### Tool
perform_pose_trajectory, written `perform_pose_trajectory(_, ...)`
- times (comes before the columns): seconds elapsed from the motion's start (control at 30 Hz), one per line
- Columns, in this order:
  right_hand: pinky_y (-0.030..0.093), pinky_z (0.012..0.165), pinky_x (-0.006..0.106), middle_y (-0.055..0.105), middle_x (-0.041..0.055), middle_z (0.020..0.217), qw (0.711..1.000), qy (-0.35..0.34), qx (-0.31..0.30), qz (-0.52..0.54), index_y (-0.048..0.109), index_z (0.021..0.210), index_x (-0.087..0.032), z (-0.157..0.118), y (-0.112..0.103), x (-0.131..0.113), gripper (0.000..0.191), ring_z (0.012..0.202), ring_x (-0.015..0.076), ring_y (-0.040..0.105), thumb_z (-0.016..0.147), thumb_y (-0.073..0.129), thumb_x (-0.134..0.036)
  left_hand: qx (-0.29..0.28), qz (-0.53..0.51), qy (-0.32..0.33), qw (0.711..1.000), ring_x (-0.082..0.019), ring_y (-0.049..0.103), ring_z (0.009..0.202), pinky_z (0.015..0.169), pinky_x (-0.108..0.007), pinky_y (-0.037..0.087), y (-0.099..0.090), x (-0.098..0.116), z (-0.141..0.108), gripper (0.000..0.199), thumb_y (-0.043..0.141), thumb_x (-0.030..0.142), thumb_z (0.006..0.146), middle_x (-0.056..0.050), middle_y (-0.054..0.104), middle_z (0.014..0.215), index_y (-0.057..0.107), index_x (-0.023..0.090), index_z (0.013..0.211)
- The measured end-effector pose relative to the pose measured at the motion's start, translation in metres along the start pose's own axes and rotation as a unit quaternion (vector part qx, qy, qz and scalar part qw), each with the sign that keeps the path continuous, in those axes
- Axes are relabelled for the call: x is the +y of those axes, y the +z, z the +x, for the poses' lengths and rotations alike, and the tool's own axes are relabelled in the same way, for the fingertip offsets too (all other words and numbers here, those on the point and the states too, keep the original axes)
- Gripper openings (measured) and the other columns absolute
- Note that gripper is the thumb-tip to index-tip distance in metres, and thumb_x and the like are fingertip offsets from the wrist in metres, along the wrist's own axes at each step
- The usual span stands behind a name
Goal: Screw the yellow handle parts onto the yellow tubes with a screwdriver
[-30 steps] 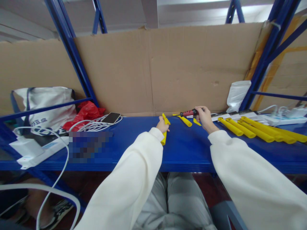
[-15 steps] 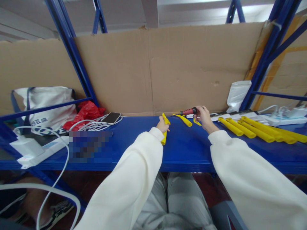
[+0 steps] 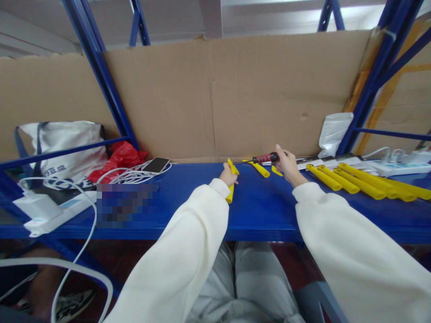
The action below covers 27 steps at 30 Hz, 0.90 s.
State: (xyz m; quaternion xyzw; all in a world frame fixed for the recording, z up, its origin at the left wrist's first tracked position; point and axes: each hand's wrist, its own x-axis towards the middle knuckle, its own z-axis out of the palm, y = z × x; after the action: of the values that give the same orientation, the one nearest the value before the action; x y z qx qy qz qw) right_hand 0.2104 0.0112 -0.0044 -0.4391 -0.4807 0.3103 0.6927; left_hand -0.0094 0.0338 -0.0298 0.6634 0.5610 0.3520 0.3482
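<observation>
Bridging both hands (image 3: 229, 176), the screwdriver (image 3: 266, 158) points at yellow plastic (image 3: 230, 195).

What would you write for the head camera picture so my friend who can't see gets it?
The left hand holds a yellow part while the right hand points a red-and-black screwdriver at it, over a blue table. More yellow parts lie to the right, a phone to the left.

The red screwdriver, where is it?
In the head view, the red screwdriver is right of the middle, in the right hand, pointing toward the yellow piece in the left hand.
</observation>
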Motion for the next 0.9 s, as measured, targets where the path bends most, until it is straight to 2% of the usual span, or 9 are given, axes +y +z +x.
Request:
perform_pose_trajectory(0.07, 0.025, 0.031, 0.021, 0.034, -0.0106, 0.040, 1.000, -0.003, 0.008, -0.004, 0.048, 0.071, -0.025, 0.0000, 0.0005, -0.0004, 0.040, 0.033, 0.0081, 0.032, 0.076, 0.077, -0.052, -0.001, 0.000, 0.001, 1.000, -0.009, 0.063, 0.054, 0.058, -0.022, 0.057, -0.0003, -0.0002, -0.0001, 0.045, 0.054, 0.006, 0.093, 0.001, 0.063, 0.087, 0.031, 0.019, 0.129)
perform_pose_trajectory(0.2, 0.028, 0.031, 0.020, 0.047, -0.0077, 0.049, 1.000, -0.009, 0.018, 0.005, 0.051, 0.077, -0.024, -0.0003, 0.0019, -0.0021, 0.034, 0.036, 0.0092, 0.042, 0.076, 0.077, -0.046, 0.002, -0.004, 0.001, 1.000, -0.009, 0.062, 0.053, 0.057, -0.021, 0.056, -0.0002, -0.0014, 0.0006, 0.045, 0.054, 0.004, 0.092, 0.002, 0.063, 0.086, 0.032, 0.019, 0.129)
perform_pose_trajectory(0.27, 0.028, 0.031, 0.021, 0.044, -0.0080, 0.048, 1.000, 0.004, 0.009, 0.010, 0.048, 0.075, -0.025, -0.0010, 0.0015, -0.0021, 0.039, 0.035, 0.0094, 0.041, 0.078, 0.076, -0.051, 0.005, -0.005, 0.001, 1.000, -0.009, 0.062, 0.053, 0.057, -0.021, 0.056, 0.0000, -0.0017, 0.0008, 0.046, 0.055, 0.004, 0.091, 0.001, 0.063, 0.087, 0.032, 0.020, 0.128)
perform_pose_trajectory(0.4, 0.022, 0.030, 0.021, 0.029, -0.0115, 0.040, 0.999, 0.039, 0.001, 0.006, 0.040, 0.070, -0.026, -0.0024, -0.0005, -0.0014, 0.046, 0.031, 0.0073, 0.027, 0.080, 0.076, -0.054, 0.006, -0.005, 0.000, 1.000, -0.009, 0.063, 0.054, 0.058, -0.022, 0.057, 0.0003, -0.0012, 0.0005, 0.045, 0.055, 0.005, 0.092, -0.001, 0.065, 0.092, 0.032, 0.020, 0.127)
perform_pose_trajectory(0.5, 0.021, 0.031, 0.020, 0.032, -0.0113, 0.040, 1.000, 0.024, -0.006, 0.014, 0.044, 0.074, -0.025, -0.0025, -0.0007, -0.0020, 0.042, 0.032, 0.0071, 0.029, 0.077, 0.080, -0.047, 0.008, -0.005, 0.000, 1.000, -0.009, 0.062, 0.053, 0.058, -0.023, 0.058, 0.0006, -0.0011, 0.0007, 0.044, 0.055, 0.005, 0.093, 0.000, 0.065, 0.090, 0.032, 0.021, 0.126)
perform_pose_trajectory(0.6, 0.024, 0.031, 0.019, 0.041, -0.0095, 0.043, 1.000, 0.007, -0.016, 0.020, 0.047, 0.077, -0.025, -0.0024, 0.0002, -0.0029, 0.041, 0.034, 0.0085, 0.036, 0.075, 0.080, -0.049, 0.009, -0.007, 0.000, 1.000, -0.009, 0.062, 0.052, 0.059, -0.023, 0.058, 0.0011, -0.0023, 0.0018, 0.044, 0.055, 0.004, 0.092, 0.002, 0.064, 0.087, 0.032, 0.021, 0.125)
perform_pose_trajectory(0.73, 0.023, 0.029, 0.020, 0.033, -0.0115, 0.040, 0.999, 0.038, -0.015, 0.015, 0.041, 0.073, -0.026, -0.0032, 0.0011, -0.0033, 0.046, 0.031, 0.0076, 0.031, 0.078, 0.074, -0.058, 0.008, -0.011, 0.005, 1.000, -0.009, 0.062, 0.052, 0.060, -0.024, 0.058, 0.0016, -0.0040, 0.0034, 0.043, 0.054, 0.004, 0.092, 0.003, 0.062, 0.085, 0.032, 0.021, 0.125)
perform_pose_trajectory(0.8, 0.023, 0.029, 0.020, 0.030, -0.0123, 0.039, 0.999, 0.045, -0.011, 0.009, 0.040, 0.073, -0.026, -0.0037, 0.0012, -0.0037, 0.045, 0.030, 0.0071, 0.028, 0.079, 0.074, -0.056, 0.007, -0.012, 0.007, 1.000, -0.009, 0.062, 0.051, 0.060, -0.024, 0.058, 0.0017, -0.0044, 0.0037, 0.043, 0.054, 0.004, 0.092, 0.003, 0.062, 0.086, 0.032, 0.020, 0.125)
perform_pose_trajectory(0.9, 0.025, 0.031, 0.019, 0.036, -0.0112, 0.040, 1.000, 0.027, -0.010, 0.009, 0.045, 0.075, -0.025, -0.0039, 0.0016, -0.0047, 0.040, 0.032, 0.0079, 0.033, 0.076, 0.078, -0.048, 0.003, -0.010, 0.004, 1.000, -0.008, 0.061, 0.051, 0.058, -0.022, 0.057, 0.0017, -0.0049, 0.0043, 0.043, 0.054, 0.003, 0.092, 0.002, 0.062, 0.086, 0.032, 0.020, 0.125)
